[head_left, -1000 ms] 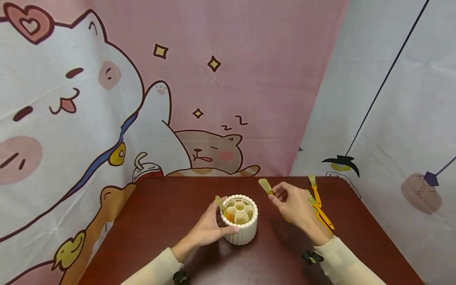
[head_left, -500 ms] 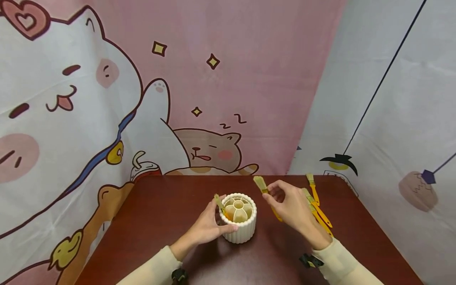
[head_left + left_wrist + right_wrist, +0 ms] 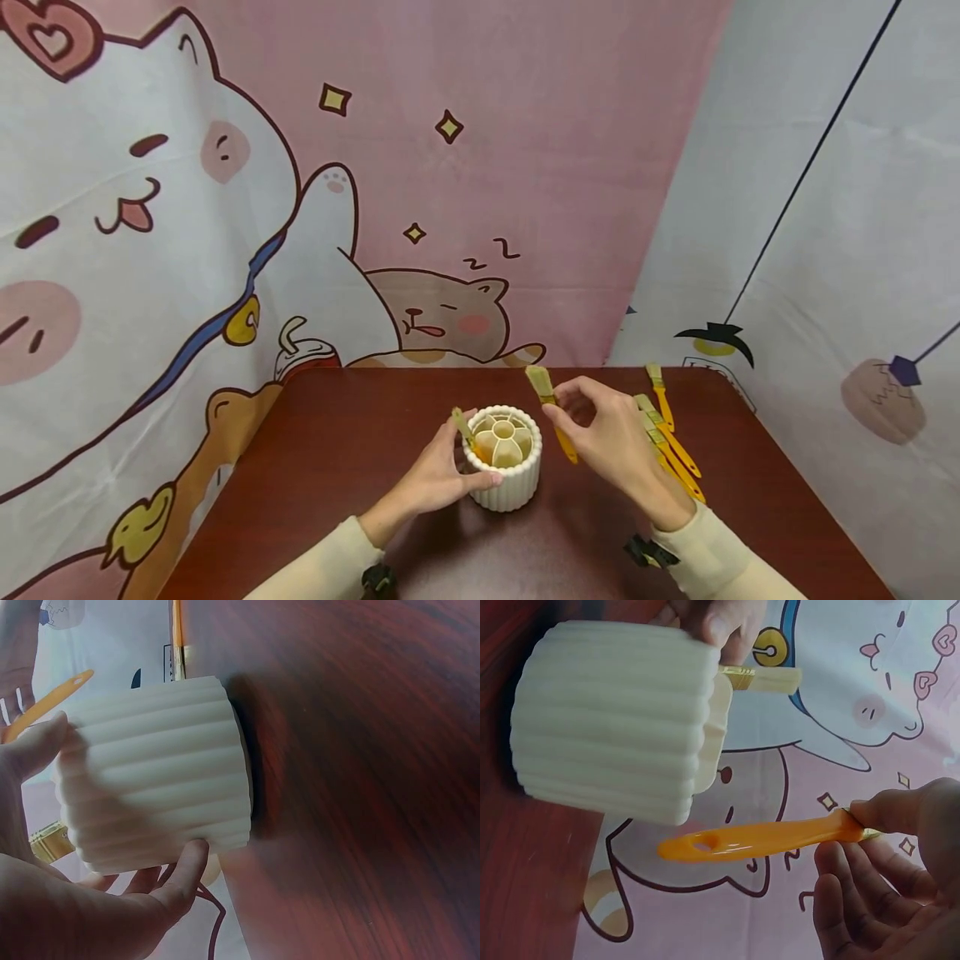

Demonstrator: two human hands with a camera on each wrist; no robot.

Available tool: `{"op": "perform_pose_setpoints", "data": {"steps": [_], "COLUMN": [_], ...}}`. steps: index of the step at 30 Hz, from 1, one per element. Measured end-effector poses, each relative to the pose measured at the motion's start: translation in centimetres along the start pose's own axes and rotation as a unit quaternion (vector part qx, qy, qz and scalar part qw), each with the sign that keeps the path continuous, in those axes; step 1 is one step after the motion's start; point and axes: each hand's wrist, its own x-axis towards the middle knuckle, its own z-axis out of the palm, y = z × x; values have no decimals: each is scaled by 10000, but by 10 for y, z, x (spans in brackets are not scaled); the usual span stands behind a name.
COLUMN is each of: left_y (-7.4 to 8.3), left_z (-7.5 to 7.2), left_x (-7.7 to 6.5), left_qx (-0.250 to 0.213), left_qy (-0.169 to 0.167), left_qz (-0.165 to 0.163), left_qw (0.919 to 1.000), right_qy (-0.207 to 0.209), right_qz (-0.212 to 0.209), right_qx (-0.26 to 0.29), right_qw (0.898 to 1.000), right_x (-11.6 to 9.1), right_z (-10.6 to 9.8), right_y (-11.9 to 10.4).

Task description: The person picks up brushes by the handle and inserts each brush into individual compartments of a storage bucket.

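A white ribbed round holder [image 3: 504,492] with petal-shaped compartments stands on the table. My left hand [image 3: 438,483] grips its left side, thumb across the front and fingers behind. One paintbrush [image 3: 462,425] stands in a left compartment, bristles up and leaning outward. To the right of the holder, my right hand [image 3: 611,429] pinches a second paintbrush [image 3: 765,838] near its metal band, between thumb and fingers. Its yellow handle points down toward the table, its pale bristles up. In the right wrist view the handle end hangs beside the holder's rim, apart from it.
Several yellow-handled paintbrushes [image 3: 678,454] lie on the right part of the dark red-brown table [image 3: 337,442], partly behind my right hand. A printed cartoon cloth [image 3: 570,167] hangs right behind the table's back edge and along both sides.
My right hand has moved left toward the holder with the paintbrush, which has turned more upright. The left hand and the holder stay in place.
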Motion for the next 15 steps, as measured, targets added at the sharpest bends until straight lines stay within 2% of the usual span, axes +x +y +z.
{"op": "perform_pose_setpoints", "data": {"steps": [8, 15], "left_y": [3, 3], "left_z": [1, 0], "left_x": [-1, 0], "left_qx": [103, -12], "left_qy": [60, 17], "left_qz": [-5, -29], "left_qw": [9999, 10000], "right_qy": [151, 231], "right_qz": [-316, -556], "right_qx": [255, 456], "right_qw": [9991, 9971], "right_x": [2, 4], "right_z": [2, 5], "right_y": [-11, -18]}}
